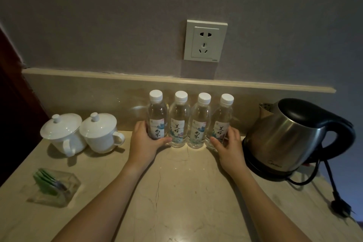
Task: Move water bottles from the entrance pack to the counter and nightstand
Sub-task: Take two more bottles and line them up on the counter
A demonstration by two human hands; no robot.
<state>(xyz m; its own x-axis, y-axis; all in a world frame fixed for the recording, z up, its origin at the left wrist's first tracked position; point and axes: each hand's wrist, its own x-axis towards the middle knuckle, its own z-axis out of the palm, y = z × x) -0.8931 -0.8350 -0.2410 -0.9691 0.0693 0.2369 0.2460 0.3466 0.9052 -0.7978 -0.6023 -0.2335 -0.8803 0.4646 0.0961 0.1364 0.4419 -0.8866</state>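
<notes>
Two hands frame the row on the counter (176,182) — left hand (145,141) curled round the leftmost bottle (157,118), right hand (227,143) gripping the rightmost bottle (222,122). Four bottles stand touching against the backsplash (88,92). Counter stocking looks finished — next: release, then supply the nightstand.

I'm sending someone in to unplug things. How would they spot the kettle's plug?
Start at the steel kettle on the counter's right side. Follow its black cord towards the near right edge; the black plug lies there loose on the marble, not in the wall socket.
</notes>
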